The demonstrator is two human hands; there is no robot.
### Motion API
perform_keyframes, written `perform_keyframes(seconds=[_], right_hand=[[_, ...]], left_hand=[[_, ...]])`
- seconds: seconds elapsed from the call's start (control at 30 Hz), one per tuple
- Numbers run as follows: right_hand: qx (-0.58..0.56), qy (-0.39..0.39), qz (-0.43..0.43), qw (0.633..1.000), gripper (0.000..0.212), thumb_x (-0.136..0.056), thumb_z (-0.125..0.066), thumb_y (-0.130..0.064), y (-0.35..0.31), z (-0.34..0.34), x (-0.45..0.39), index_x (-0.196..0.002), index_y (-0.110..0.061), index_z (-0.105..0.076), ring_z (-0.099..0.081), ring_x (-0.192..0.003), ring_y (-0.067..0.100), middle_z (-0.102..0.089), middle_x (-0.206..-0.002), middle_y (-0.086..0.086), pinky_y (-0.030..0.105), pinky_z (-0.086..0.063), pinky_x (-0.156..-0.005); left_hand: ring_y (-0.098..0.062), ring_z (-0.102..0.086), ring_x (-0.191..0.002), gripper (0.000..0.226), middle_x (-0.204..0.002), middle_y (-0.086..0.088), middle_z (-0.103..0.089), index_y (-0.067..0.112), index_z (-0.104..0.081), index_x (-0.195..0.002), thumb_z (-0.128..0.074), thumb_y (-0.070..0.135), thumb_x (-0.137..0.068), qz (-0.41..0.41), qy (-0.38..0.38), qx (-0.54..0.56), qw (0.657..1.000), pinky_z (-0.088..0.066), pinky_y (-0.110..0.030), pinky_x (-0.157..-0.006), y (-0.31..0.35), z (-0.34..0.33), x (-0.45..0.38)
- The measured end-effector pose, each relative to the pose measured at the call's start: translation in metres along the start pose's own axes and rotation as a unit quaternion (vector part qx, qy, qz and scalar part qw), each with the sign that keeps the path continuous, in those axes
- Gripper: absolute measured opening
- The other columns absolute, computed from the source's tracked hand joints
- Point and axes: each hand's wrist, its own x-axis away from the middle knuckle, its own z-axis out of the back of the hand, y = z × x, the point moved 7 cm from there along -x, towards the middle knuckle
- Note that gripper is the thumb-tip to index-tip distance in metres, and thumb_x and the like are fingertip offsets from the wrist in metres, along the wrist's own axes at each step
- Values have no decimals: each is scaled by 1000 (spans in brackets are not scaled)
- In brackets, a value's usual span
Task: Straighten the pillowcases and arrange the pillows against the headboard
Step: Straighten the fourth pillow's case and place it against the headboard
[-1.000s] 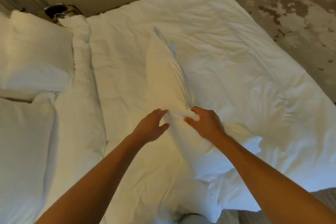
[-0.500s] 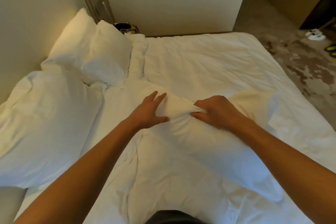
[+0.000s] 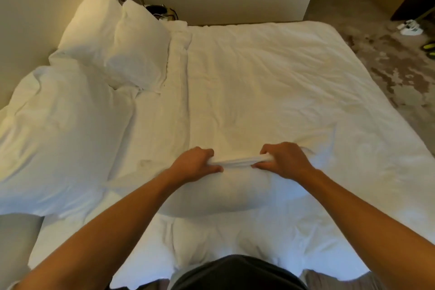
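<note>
Both hands, left hand (image 3: 196, 163) and right hand (image 3: 286, 160), grip the pillowcase edge (image 3: 237, 162) taut; duvet (image 3: 270, 77) beyond lies open

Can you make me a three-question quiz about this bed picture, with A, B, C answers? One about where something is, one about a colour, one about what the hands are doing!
1. Where does the pillow being handled lie?
A. on the floor
B. on the duvet, in front of the person
C. against the wall

2. What colour is the bedding?
A. white
B. blue
C. red

3. What are the left hand and right hand doing?
A. hanging idle
B. waving
C. gripping the pillowcase edge

Answers: B, it rests mid-bed; A, all linens look white; C, the fabric is bunched between both fists.
</note>
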Motion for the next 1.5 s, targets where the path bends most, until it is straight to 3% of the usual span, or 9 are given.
perform_keyframes(seconds=[0.33,0.63,0.83,1.03,1.13,1.2,1.27,1.37,1.5], right_hand=[[-49,61,-65,995,58,-82,-53,-83,50,-9,39,-69,-27,-63,-60,-61,13,-62,-60,-5,34,-47,-57],[-73,3,-117,990,34,-104,-57,-45,48,-60,46,-93,-18,-75,-62,-87,26,-60,-92,1,37,-49,-69],[-74,108,-143,981,18,-93,-78,-34,38,-51,46,-91,-17,-79,-58,-89,23,-65,-96,-1,31,-45,-67],[-147,87,-216,961,22,-101,-66,-38,49,-57,49,-86,-22,-69,-64,-91,33,-63,-81,-10,36,-48,-88],[-177,50,-200,962,30,-105,-60,-30,46,-68,48,-80,-15,-51,-67,-106,36,-66,-70,2,37,-48,-106],[-218,19,-203,955,29,-107,-54,-31,48,-76,46,-83,-17,-45,-73,-100,21,-68,-76,8,29,-53,-76],[-231,3,-195,953,30,-108,-50,-35,49,-78,44,-83,-22,-39,-69,-63,10,-64,-74,6,29,-47,-55],[-214,11,-160,964,30,-107,-49,-36,49,-75,44,-84,-23,-37,-47,-56,14,-50,-67,-2,31,-37,-52],[-209,3,-175,962,27,-107,-47,-44,57,-81,48,-91,-25,-40,-61,-51,16,-60,-63,1,36,-49,-50]], left_hand=[[-20,-60,-74,42,-79,3,-64,21,-63,-86,-63,62,-84,-42,33,-5,999,-41,-34,-61,50,3,-10],[-30,-65,-91,30,-95,-7,-71,16,-62,-96,-53,45,-100,30,18,-20,999,-44,-37,-70,27,-52,-7],[-29,-65,-90,17,-97,-7,-70,14,-61,-99,-52,28,-101,46,57,-22,997,-45,-35,-69,11,-40,3],[-26,-65,-86,19,-95,-6,-70,13,-67,-102,-51,22,-102,66,93,-47,992,-46,-34,-68,8,-29,7],[-25,-60,-93,22,-96,-5,-65,12,-70,-103,-52,25,-103,57,103,-62,991,-47,-34,-68,7,-24,10],[-24,-56,-97,24,-98,-5,-61,13,-71,-107,-52,27,-103,56,106,-75,990,-49,-36,-68,5,-22,13],[-23,-55,-99,24,-103,-4,-60,16,-71,-110,-51,29,-104,61,102,-81,990,-52,-38,-69,1,-21,17],[-24,-59,-95,25,-105,-3,-62,16,-70,-106,-50,30,-104,68,88,-61,992,-53,-39,-72,-5,-25,21],[-30,-66,-85,34,-94,-9,-69,10,-65,-100,-44,36,-106,110,48,-27,992,-54,-43,-74,-18,-37,27]])
